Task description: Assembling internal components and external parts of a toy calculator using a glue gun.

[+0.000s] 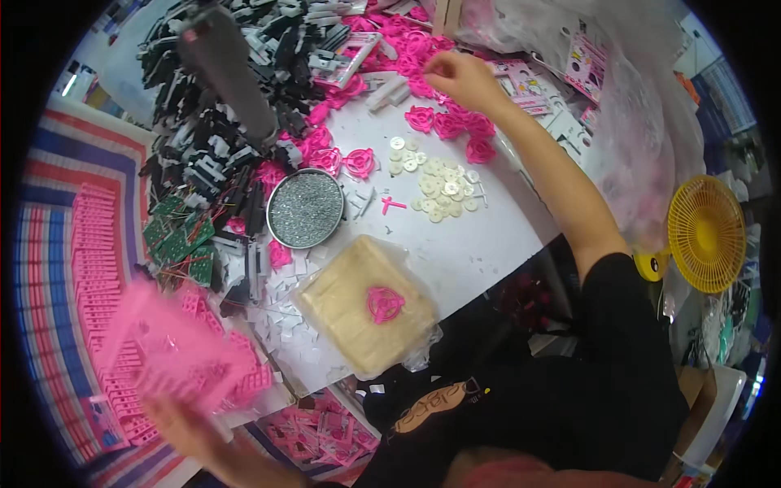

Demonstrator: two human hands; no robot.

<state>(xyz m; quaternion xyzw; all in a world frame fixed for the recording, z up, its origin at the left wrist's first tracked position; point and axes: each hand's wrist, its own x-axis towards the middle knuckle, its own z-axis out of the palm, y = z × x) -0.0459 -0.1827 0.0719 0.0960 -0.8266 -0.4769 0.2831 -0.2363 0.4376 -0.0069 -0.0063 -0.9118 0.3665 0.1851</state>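
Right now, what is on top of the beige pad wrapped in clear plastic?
One pink ring-shaped plastic part lies on the beige pad. White paper scraps run up to its left edge; what lies beneath the pad is covered.

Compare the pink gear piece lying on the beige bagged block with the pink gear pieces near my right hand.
The pink gear piece on the bagged block lies alone, raised on the bagged block; the pink gear pieces by the right hand are many, clustered and overlapping on the white table. Both are the same bright pink with a round, openwork shape.
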